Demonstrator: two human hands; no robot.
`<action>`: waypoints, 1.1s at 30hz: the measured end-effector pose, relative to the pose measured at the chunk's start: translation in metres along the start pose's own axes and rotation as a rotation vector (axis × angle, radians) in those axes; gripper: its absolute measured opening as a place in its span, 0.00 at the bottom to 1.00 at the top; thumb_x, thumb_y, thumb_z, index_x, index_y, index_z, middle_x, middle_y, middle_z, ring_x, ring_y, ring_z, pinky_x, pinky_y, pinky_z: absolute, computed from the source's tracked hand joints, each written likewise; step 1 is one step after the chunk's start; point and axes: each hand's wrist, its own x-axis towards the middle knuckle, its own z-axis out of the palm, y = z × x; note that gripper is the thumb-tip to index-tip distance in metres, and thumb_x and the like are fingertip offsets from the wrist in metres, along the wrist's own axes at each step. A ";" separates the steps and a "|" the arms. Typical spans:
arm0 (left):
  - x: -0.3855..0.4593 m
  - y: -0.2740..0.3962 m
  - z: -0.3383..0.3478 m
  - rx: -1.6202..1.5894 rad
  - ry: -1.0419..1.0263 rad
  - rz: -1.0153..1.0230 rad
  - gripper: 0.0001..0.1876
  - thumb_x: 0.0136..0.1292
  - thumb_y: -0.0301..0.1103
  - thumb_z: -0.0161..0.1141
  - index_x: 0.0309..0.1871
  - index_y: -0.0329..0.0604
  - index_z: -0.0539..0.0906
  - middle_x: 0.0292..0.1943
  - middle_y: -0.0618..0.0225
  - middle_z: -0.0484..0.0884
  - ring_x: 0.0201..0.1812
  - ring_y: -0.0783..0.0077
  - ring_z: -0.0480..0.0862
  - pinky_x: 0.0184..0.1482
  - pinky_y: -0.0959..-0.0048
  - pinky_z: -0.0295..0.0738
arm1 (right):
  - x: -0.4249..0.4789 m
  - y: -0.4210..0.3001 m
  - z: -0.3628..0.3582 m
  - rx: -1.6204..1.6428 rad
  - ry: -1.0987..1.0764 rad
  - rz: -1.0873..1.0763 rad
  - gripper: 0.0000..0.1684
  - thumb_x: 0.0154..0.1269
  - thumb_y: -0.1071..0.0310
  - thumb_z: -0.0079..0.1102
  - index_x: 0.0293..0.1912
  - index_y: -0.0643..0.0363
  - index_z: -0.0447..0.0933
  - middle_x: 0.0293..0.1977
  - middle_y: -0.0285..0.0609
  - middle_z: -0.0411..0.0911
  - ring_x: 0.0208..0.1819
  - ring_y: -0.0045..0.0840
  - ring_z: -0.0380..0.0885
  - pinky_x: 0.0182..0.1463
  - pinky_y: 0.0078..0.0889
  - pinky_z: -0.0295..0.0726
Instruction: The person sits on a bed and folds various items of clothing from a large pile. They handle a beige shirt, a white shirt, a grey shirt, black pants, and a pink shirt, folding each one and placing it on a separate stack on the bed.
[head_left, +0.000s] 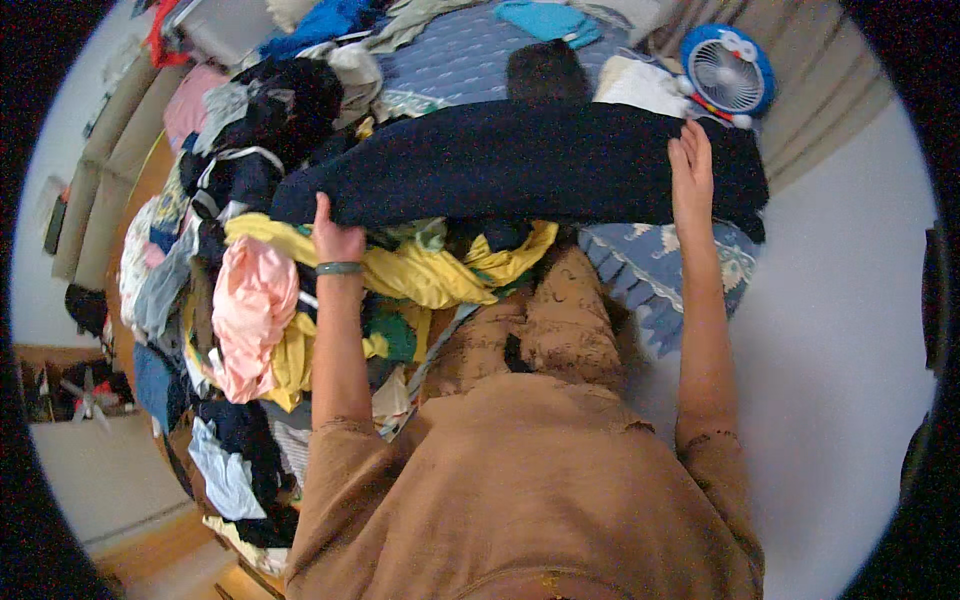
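Note:
A long dark navy or black garment (480, 169), likely trousers folded lengthwise, stretches across the view before me. My left hand (337, 240), with a dark bangle at the wrist, grips its left end near the lower edge, thumb raised. My right hand (691, 169) lies against the cloth near the right end. Its fingers are nearly straight and close together; whether they pinch the cloth is unclear. Beyond my right hand the end of the garment hangs down. Under the garment is a yellow cloth (427, 274), and a pink satiny garment (255, 319) lies left of my left forearm.
A heap of mixed clothes (292, 112) spreads along the left. A blue quilted bed cover (442, 64) lies behind. A dark rolled or bunched item (547, 71) and a white cloth (637, 86) sit beyond the garment. A blue fan (726, 71) stands at far right, near curtains (817, 82).

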 end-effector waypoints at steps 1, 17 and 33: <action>-0.007 0.002 0.002 -0.052 -0.033 0.002 0.22 0.67 0.44 0.44 0.57 0.37 0.69 0.58 0.59 0.70 0.59 0.56 0.68 0.63 0.55 0.58 | 0.002 -0.012 0.023 -0.069 -0.032 -0.108 0.29 0.62 0.60 0.52 0.59 0.63 0.60 0.57 0.53 0.63 0.59 0.35 0.63 0.62 0.33 0.59; -0.032 0.003 -0.031 0.779 0.240 0.690 0.28 0.61 0.26 0.48 0.64 0.29 0.55 0.61 0.50 0.63 0.57 0.58 0.68 0.62 0.66 0.58 | -0.009 0.113 0.056 -1.273 -0.303 -0.443 0.26 0.53 0.56 0.55 0.51 0.56 0.70 0.54 0.46 0.66 0.59 0.38 0.60 0.59 0.45 0.60; 0.091 -0.127 -0.056 2.550 -0.064 0.313 0.30 0.66 0.52 0.39 0.68 0.49 0.54 0.69 0.60 0.45 0.69 0.59 0.45 0.65 0.60 0.53 | 0.072 0.169 -0.118 -1.466 -0.116 -0.303 0.30 0.60 0.49 0.48 0.58 0.54 0.65 0.59 0.48 0.62 0.62 0.37 0.58 0.59 0.41 0.60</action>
